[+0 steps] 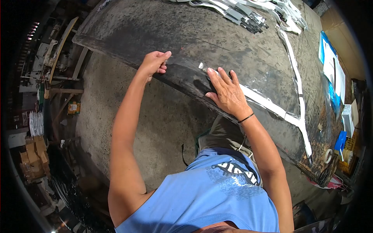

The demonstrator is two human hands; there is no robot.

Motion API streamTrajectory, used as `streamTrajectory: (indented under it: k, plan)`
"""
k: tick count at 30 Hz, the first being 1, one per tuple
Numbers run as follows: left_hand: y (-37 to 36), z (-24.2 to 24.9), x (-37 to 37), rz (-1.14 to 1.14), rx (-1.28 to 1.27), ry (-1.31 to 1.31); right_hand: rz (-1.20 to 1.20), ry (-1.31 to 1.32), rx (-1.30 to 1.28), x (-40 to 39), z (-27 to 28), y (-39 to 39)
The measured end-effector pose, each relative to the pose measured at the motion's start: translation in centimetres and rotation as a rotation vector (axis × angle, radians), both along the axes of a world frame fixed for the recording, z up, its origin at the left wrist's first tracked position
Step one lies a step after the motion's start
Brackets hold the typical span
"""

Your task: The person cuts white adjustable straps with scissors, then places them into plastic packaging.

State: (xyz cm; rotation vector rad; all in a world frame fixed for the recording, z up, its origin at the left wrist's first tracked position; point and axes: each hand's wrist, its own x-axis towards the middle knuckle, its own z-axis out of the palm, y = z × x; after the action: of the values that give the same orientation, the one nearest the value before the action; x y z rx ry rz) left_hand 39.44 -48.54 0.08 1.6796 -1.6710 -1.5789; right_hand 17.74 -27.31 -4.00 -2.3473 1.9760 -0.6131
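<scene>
A white strap (pixel 264 101) lies along the near edge of the dark worktable (pixel 155 31), with a small shiny tip at its left end. My right hand (pixel 227 91) rests flat over this strap close to that end, its fingers spread. To the left, at the table's edge, my left hand (pixel 155 65) is closed in a pinch. Something small and pale shows at its fingertips, too small to name. At the right, the strap meets a second white strap (pixel 294 68) that runs up the table, and a short tail with a dark tip points toward me.
A pile of white and grey straps (pixel 241 15) lies at the far side. Papers and a blue sheet (pixel 334 73) are at the right, near a roll of tape (pixel 328 156) and a blue object (pixel 340 140). Cardboard boxes (pixel 35 157) stand at the left, beyond the concrete floor (pixel 101 116).
</scene>
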Motion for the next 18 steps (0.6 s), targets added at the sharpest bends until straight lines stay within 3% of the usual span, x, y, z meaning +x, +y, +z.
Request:
streamTrajectory:
  k: [14, 16, 18]
  plan:
    - [2.7, -2.3, -1.7, 0.284, -0.122, 0.501, 0.027, -0.017, -0.053, -0.2, 0.2, 0.2]
    - [3.3, -2.3, -2.1, 0.429, 0.043, 0.766, 0.038, -0.015, -0.006, -0.2, 0.2, 0.2]
    - [3.7, -2.9, -2.2, 0.417, 0.095, 0.825, 0.049, -0.014, 0.041, -0.2, 0.2, 0.2]
